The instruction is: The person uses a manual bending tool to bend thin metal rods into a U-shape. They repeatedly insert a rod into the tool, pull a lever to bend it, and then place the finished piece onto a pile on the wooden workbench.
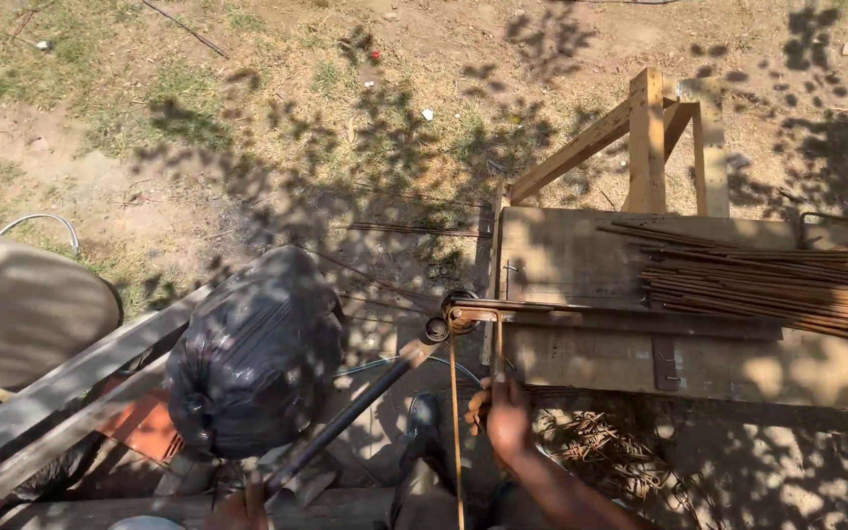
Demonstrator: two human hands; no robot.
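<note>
A wooden workbench [581,255] stands on dry ground, and the work sits at its left edge, where a small bending fixture [453,316] is fixed near the front-left corner. A thin steel rod [456,422] hangs from that fixture straight down toward the person, its upper end hooked round the pins so the bend forms right at the corner, off the bench face. The right hand [504,417] is closed round a short upright piece of rod just below the front edge, fingers curled tight, seemingly to steady the stock against the fixture. A long dark lever bar [355,412] slants from the fixture down to the lower left; the left hand [238,510] shows only partly at the bottom frame edge near the bar's lower end, and whether it grips the bar cannot be told. A bundle of straight rods [787,285] lies along the bench's right side, within reach as stock. Finished bent pieces [601,447] lie heaped on the ground under the front edge. A black plastic sack [252,353] rests on grey beams [61,393] to the left
</note>
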